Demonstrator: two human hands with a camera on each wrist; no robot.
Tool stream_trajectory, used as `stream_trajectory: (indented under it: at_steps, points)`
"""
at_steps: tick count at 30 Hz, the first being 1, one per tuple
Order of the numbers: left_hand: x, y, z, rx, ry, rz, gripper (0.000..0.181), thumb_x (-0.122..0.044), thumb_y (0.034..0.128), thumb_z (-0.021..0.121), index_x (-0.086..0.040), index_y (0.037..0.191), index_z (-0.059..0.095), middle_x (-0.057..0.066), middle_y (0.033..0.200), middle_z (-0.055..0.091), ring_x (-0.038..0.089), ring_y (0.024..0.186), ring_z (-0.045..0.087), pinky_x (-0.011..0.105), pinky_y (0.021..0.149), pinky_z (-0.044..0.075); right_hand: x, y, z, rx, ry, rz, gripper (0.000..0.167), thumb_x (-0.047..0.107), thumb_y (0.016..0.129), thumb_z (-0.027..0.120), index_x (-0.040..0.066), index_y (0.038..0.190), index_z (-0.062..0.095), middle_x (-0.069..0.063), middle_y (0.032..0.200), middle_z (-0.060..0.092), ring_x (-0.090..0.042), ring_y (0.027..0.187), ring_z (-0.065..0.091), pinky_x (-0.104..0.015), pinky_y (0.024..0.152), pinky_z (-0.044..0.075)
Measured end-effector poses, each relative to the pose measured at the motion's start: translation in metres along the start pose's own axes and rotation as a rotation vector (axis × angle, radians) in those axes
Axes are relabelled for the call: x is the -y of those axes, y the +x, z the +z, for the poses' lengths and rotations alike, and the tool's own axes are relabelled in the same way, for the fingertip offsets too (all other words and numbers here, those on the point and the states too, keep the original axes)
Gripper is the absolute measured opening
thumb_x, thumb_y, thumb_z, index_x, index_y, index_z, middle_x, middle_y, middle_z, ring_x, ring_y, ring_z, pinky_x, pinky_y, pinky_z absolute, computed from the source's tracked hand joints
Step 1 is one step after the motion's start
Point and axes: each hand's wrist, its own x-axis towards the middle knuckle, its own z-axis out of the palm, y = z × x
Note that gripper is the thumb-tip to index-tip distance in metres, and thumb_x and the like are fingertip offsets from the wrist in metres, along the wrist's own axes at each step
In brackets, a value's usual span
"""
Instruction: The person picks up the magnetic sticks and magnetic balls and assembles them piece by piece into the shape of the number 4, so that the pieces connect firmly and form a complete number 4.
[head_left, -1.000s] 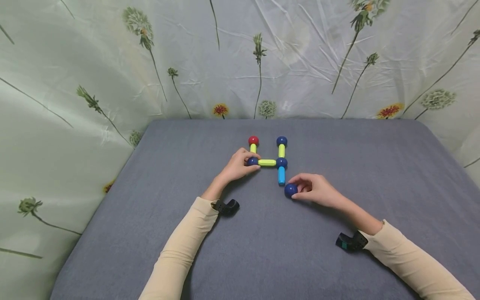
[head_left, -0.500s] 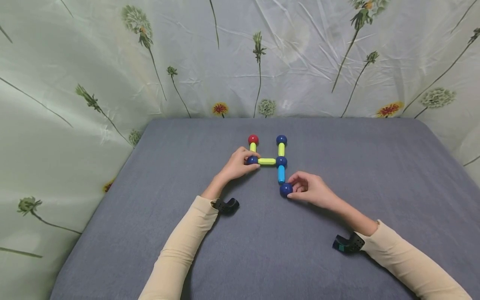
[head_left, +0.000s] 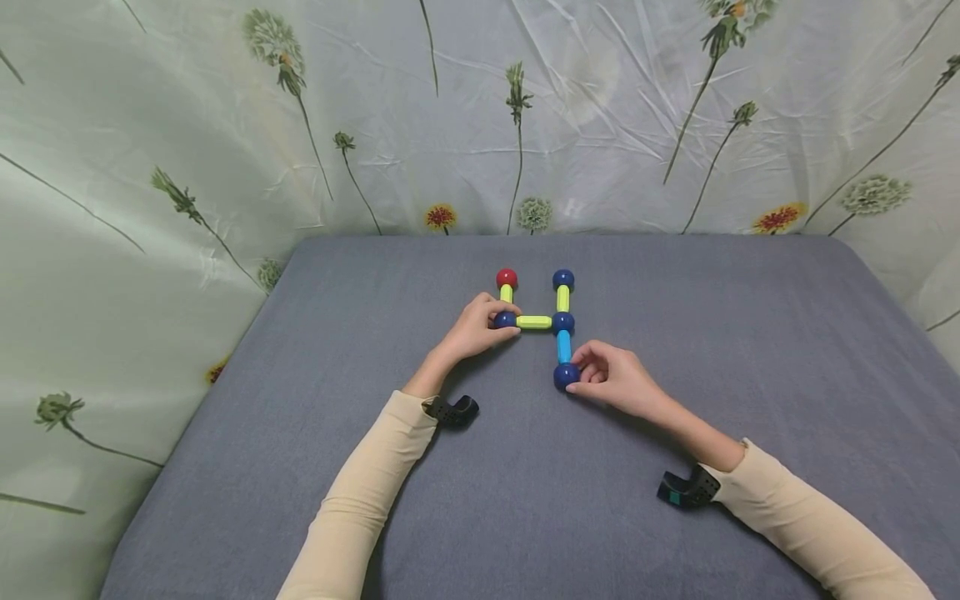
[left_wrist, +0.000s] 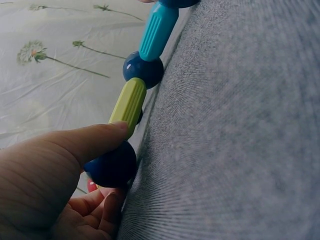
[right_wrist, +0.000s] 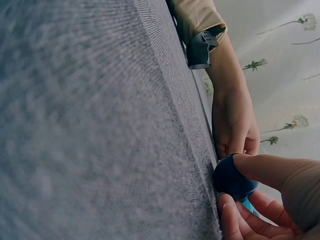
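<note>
A shape of rods and balls lies flat in the head view. My left hand (head_left: 476,327) grips its left dark blue ball (left_wrist: 114,165), the thumb touching the lime rod (head_left: 534,322) beside it. That rod runs right to a middle blue ball (head_left: 563,322). Lime rods lead away from both balls, one to a red ball (head_left: 507,279), the other to a far blue ball (head_left: 563,279). From the middle ball a light blue rod (head_left: 564,347) points toward me. At its near end my right hand (head_left: 618,379) pinches another dark blue ball (right_wrist: 231,178), which touches the rod.
Grey cloth covers the table (head_left: 487,500). Behind it and on the left hangs a pale curtain (head_left: 600,125) printed with flowers. Each wrist wears a black camera mount, one on the left wrist (head_left: 452,412), one on the right (head_left: 688,488).
The right hand has carried its blue ball leftward and slightly away from me, onto the end of the light blue rod. My left hand has kept its hold in place.
</note>
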Motion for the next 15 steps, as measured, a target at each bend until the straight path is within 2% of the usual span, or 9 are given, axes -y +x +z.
stream_trajectory:
  at_steps: [15]
  points:
    - [0.0047,-0.0029,-0.0002,0.001,0.005,-0.006,0.031,-0.024,0.0858,0.068,-0.014,0.115,0.066,0.012,0.104,0.051,0.023,0.096,0.049,0.033,0.083,0.044,0.0026,0.0008,0.0036,0.011,0.024,-0.008,0.032,0.011,0.077,0.075,0.001,0.102,0.057,-0.008,0.081,0.062,-0.005,0.067,0.054,-0.018,0.059,0.047]
